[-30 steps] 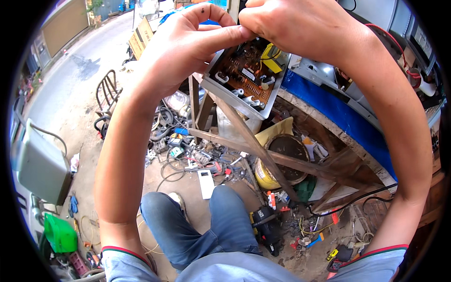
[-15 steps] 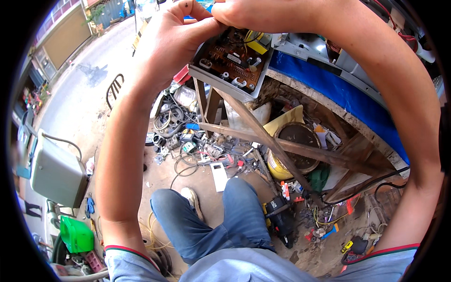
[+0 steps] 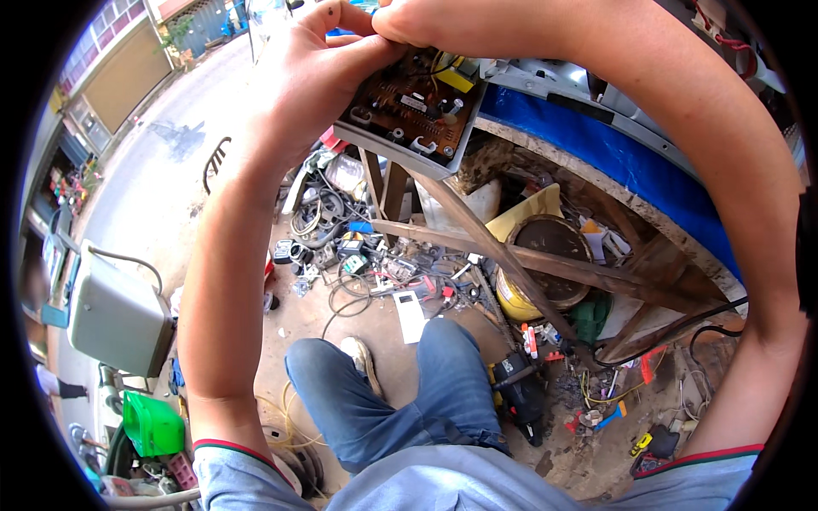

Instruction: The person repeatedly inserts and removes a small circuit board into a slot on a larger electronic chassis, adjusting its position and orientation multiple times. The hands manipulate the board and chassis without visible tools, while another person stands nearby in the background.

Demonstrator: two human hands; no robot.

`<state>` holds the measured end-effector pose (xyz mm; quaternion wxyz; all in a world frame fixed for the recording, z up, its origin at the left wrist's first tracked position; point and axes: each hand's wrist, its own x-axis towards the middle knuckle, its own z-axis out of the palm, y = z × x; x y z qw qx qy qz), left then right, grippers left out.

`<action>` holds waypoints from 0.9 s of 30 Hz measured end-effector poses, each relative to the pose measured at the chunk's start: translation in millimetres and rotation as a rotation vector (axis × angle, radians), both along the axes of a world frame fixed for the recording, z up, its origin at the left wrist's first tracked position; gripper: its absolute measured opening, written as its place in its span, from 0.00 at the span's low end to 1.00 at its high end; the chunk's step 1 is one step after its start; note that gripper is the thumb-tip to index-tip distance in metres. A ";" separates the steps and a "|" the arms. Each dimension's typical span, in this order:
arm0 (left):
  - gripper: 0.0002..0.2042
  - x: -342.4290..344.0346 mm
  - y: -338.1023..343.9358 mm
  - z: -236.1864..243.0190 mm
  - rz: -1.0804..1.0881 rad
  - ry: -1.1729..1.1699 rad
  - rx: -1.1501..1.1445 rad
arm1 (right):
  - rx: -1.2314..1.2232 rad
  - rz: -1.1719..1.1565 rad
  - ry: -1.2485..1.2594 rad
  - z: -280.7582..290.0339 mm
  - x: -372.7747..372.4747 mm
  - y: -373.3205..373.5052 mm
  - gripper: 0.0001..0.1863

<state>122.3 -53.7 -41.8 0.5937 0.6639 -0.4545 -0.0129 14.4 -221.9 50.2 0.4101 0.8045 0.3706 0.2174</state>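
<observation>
My left hand (image 3: 311, 72) and my right hand (image 3: 434, 21) meet at the top of the view, fingers closed together above the near-left part of a brown circuit board (image 3: 409, 123). Whatever they pinch lies hidden behind the fingers. The board sits in a shallow grey metal housing (image 3: 396, 153) at the corner of a workbench. On it are small white connectors, upright components and a yellow-wrapped block (image 3: 460, 75) with wires at the far right corner.
A blue sheet (image 3: 588, 128) covers the bench, with metal-cased equipment behind. Beneath stand wooden braces (image 3: 545, 262) and a yellow tub (image 3: 511, 298). Cables and electrical parts (image 3: 341, 213) litter the floor. A black power tool (image 3: 517, 387) lies by my knee; a green basket (image 3: 153, 424) stands left.
The whole view has shifted slightly, so the bench and floor appear a little displaced. Both hands keep their closed pose over the circuit board.
</observation>
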 end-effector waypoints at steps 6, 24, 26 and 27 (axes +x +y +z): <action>0.19 -4.0 -5.7 6.1 0.003 -0.105 0.010 | 0.214 0.099 -0.217 -6.7 -15.1 -11.8 0.06; 0.11 -20.5 -15.9 10.2 0.110 -0.048 -0.053 | 1.643 0.177 -0.541 -145.1 -51.7 20.1 0.04; 0.11 -23.1 -15.3 7.8 0.124 -0.055 -0.041 | 1.719 0.107 -0.460 -142.3 -46.7 26.8 0.06; 0.10 -23.9 -17.9 4.9 0.119 -0.038 -0.078 | 1.755 0.083 -0.422 -141.5 -42.2 28.4 0.08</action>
